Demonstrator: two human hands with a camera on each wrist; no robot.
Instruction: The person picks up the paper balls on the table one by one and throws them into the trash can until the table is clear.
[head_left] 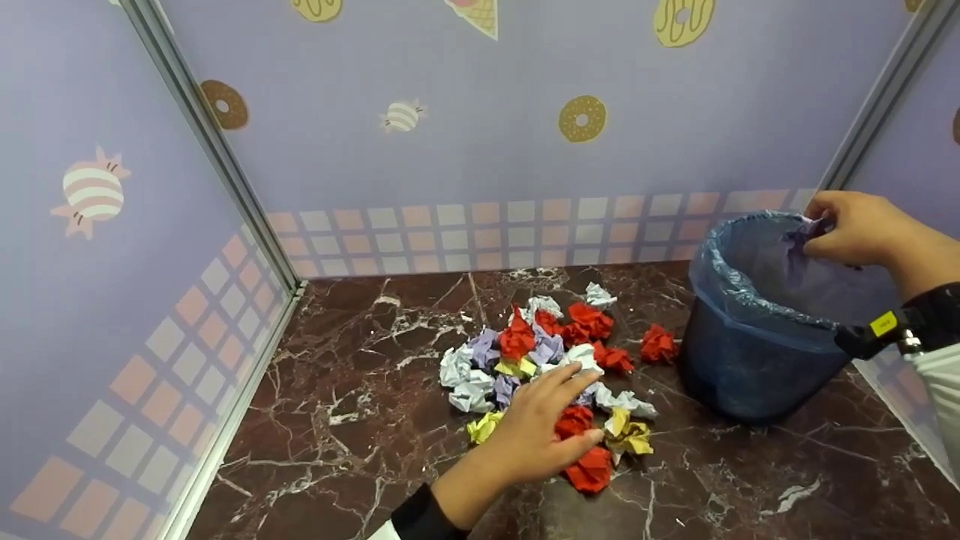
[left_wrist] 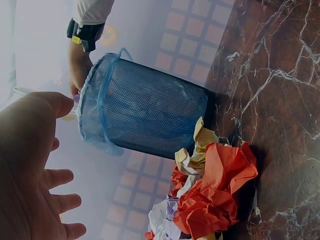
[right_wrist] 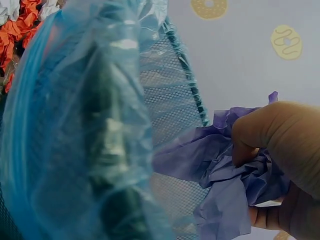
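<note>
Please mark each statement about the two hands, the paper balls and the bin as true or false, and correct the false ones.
1. The right hand holds a purple crumpled paper over the bin. True.
2. The bin lies tipped on its side. False: it stands upright.
3. The left hand is spread over the pile of paper balls. True.
4. The bin has no liner. False: a blue plastic bag lines it.
5. All the paper balls are red. False: white, purple and yellow ones too.
</note>
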